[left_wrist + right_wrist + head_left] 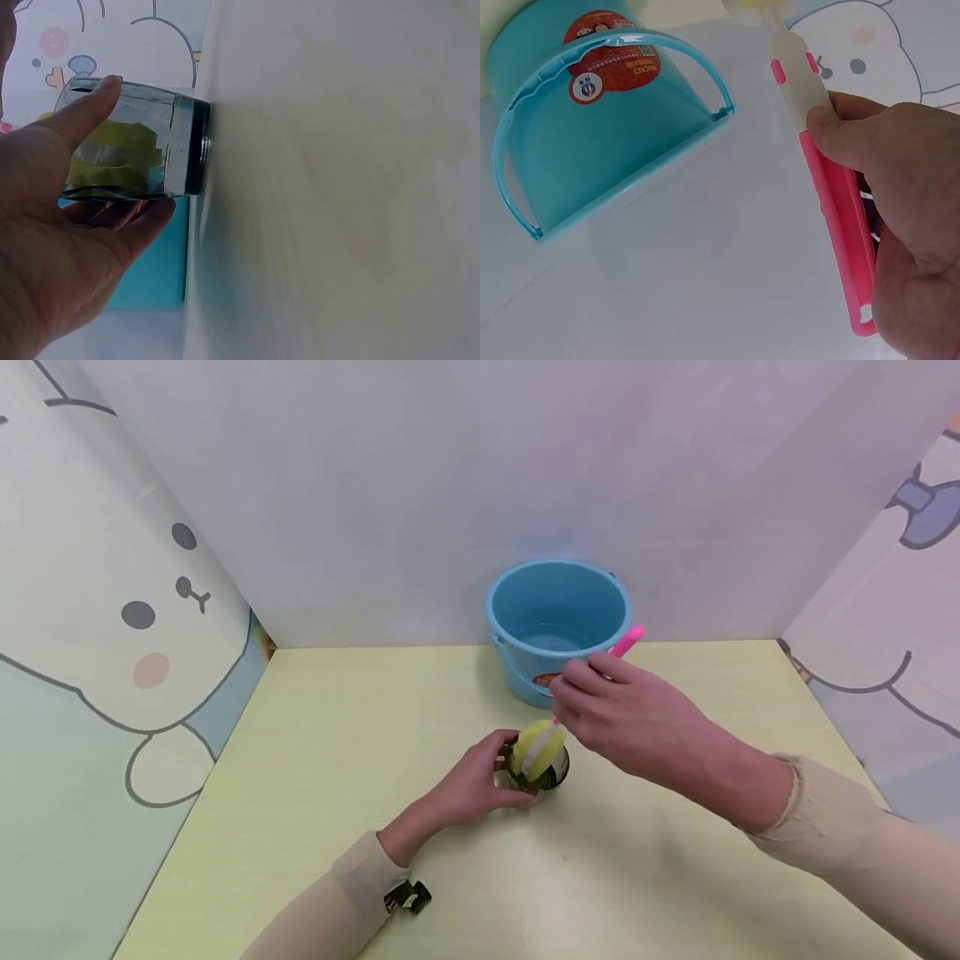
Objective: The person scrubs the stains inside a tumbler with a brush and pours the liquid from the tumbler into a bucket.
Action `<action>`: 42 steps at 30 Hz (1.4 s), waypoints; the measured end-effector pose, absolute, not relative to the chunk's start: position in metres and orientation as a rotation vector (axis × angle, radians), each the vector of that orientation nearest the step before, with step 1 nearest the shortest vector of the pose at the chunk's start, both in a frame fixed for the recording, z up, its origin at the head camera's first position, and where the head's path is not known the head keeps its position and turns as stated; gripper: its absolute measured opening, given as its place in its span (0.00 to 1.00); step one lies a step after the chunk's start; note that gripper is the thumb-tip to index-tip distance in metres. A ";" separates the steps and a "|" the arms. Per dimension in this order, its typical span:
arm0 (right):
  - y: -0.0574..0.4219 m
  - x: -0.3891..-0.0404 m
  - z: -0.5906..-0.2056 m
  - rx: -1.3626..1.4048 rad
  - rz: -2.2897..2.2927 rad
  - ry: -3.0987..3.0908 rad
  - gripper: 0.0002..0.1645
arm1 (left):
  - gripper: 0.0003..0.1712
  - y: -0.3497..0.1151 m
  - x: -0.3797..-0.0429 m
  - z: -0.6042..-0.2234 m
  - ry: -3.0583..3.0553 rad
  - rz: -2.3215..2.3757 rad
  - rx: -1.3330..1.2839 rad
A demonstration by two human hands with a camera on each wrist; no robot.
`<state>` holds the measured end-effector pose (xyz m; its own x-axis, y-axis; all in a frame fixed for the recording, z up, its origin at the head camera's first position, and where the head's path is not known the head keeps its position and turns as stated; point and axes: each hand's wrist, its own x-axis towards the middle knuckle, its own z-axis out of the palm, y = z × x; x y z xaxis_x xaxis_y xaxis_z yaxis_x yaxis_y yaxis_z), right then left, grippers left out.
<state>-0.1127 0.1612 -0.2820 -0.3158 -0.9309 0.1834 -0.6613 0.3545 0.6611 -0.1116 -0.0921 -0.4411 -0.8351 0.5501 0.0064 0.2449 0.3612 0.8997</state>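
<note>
Presently, sponge brush: we had its yellow head inside the glass; we judged the step to be the wiping of the inner wall.
Glass: we held it about midway between the left and right edges of the surface, nearer us than the bucket by the far edge; we could not tell whether its base touched.
Left hand: we gripped the glass, thumb on one side, fingers curled round the other, spread to its width.
Right hand: we pinched the slim handle, thumb and fingers nearly closed, where white met pink.
Next move: we reckoned it called for turning the head against the wall, glass kept steady.
</note>
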 end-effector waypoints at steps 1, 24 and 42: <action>0.162 -0.112 -0.282 1.380 -0.652 -2.078 0.37 | 0.49 -0.092 -0.111 -0.441 2.333 1.462 0.703; 0.170 -0.104 -0.261 1.413 -0.646 -2.176 0.37 | 0.49 -0.091 -0.111 -0.441 2.321 1.464 0.695; 0.183 -0.105 -0.260 1.459 -0.497 -2.250 0.43 | 0.50 -0.091 -0.112 -0.441 2.330 1.446 0.681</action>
<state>-0.1048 0.1827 -0.2604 -0.3675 -0.9186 0.1452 -0.7719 0.3883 0.5034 -0.1119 -0.0912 -0.4408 -0.8375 0.5463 -0.0156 0.2285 0.3759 0.8980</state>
